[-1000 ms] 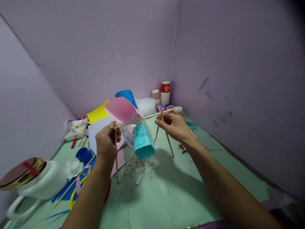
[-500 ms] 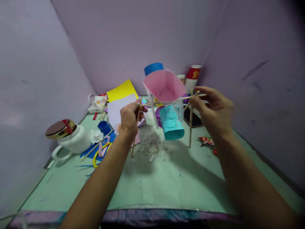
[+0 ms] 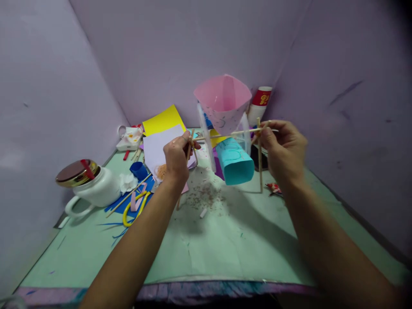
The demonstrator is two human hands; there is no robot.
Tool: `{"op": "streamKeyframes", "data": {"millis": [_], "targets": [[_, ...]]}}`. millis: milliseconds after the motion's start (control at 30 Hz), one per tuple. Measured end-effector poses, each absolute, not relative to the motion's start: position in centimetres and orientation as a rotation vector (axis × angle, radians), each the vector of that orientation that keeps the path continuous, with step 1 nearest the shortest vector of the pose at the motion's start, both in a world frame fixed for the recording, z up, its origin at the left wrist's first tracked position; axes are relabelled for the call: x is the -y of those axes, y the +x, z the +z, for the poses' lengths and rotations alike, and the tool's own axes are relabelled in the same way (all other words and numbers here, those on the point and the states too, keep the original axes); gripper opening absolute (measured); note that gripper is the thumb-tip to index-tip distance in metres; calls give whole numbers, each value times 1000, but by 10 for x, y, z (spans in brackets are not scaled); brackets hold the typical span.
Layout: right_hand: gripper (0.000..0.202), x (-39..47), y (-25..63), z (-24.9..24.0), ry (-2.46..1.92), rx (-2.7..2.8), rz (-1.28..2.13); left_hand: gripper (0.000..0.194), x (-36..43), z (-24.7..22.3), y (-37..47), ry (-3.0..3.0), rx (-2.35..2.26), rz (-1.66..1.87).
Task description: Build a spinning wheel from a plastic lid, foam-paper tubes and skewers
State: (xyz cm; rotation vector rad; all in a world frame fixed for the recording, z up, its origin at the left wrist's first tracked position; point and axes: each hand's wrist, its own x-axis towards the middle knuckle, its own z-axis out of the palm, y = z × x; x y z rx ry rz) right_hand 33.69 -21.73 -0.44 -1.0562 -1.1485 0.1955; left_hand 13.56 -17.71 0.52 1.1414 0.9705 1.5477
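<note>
Mid-frame, left hand (image 3: 176,156) and right hand (image 3: 285,148), apart, pinch slim wooden-stick stands (image 3: 260,167). An open-topped pink paper cup (image 3: 223,103) rises between.

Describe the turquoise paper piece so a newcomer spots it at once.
Above the pale green table, look between the left hand and the right hand. Just below the wooden crossbar is the turquoise paper piece, open end towards the viewer, set apart by colour from the pink piece higher up.
</note>
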Motion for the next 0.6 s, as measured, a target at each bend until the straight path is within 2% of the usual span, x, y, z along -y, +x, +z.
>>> {"op": "streamKeyframes", "data": {"millis": [167, 400, 467, 600], "targets": [[24, 221, 328, -3, -1124, 1138, 275, 29, 181, 6, 138, 1141, -897, 1580], [66, 225, 331, -6, -1226, 1047, 270, 23, 183, 8, 138, 1115, -885, 1565], [61, 226, 334, -6, -1266, 1035, 271, 24, 183, 7, 138, 1142, -888, 1562], [35, 228, 335, -4, -1353, 1104, 334, 27, 184, 7, 137, 1167, -903, 1564]]}}
